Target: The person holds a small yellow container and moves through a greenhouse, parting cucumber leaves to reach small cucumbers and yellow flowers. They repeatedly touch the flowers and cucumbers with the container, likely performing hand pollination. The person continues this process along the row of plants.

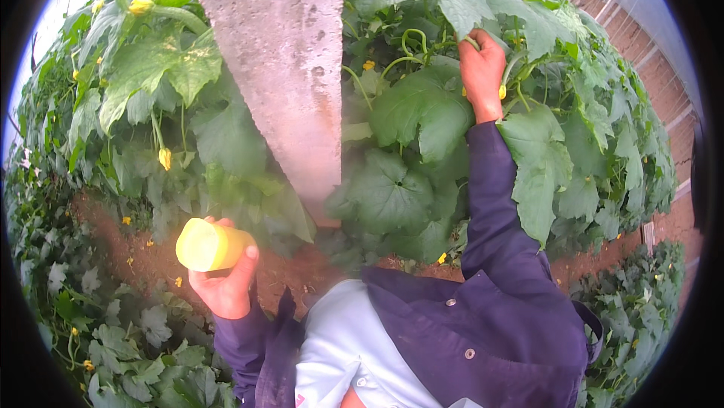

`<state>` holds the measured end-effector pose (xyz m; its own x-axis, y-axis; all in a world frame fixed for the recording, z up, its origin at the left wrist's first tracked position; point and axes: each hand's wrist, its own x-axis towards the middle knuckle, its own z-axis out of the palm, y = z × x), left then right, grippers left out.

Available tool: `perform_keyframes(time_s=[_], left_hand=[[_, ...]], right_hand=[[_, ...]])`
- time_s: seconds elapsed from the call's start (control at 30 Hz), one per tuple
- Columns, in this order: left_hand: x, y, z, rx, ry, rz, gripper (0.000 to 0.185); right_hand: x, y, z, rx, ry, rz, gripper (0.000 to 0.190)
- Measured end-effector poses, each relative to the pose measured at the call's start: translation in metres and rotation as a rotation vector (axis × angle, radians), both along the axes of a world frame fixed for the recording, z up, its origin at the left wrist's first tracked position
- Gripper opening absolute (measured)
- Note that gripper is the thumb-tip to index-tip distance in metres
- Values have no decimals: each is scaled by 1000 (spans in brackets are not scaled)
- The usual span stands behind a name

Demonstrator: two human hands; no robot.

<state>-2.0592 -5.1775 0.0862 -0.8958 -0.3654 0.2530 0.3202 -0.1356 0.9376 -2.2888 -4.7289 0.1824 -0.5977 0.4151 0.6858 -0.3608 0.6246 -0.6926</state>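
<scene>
My left hand [229, 289] is wrapped around a small yellow cup [212, 245], low on the left in front of the soil path. The cup is tilted, its pale bright end facing left; its contents cannot be made out. Up on the right, my right hand [482, 71] reaches into the vines with its fingers closed on a green stalk [471, 42], just below a broad leaf [466, 3]. Part of that grip is hidden behind the hand. Close by the wrist hangs a slender green fruit [512, 66] with a yellow flower [502, 92] at its tip.
A rough concrete post [288, 68] stands between the two hands. Leafy cucurbit vines fill both sides, with another flower-tipped fruit [184, 16] at upper left and a hanging yellow flower [164, 158]. Fallen blossoms dot the soil [283, 278]. Lower plants [153, 326] grow behind me.
</scene>
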Motion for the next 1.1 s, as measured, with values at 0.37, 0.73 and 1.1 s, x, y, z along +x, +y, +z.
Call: perform_keyframes(time_s=[0.37,0.73,1.1], left_hand=[[-18,38,2,-16,-20,-64,76],[-15,87,18,-72,-52,19,74],[-3,112,16,-117,36,167,73]], right_hand=[[22,-36,6,-238,441,8,24],[-108,-45,36,301,249,939,25],[-132,-70,79,-221,52,742,40]])
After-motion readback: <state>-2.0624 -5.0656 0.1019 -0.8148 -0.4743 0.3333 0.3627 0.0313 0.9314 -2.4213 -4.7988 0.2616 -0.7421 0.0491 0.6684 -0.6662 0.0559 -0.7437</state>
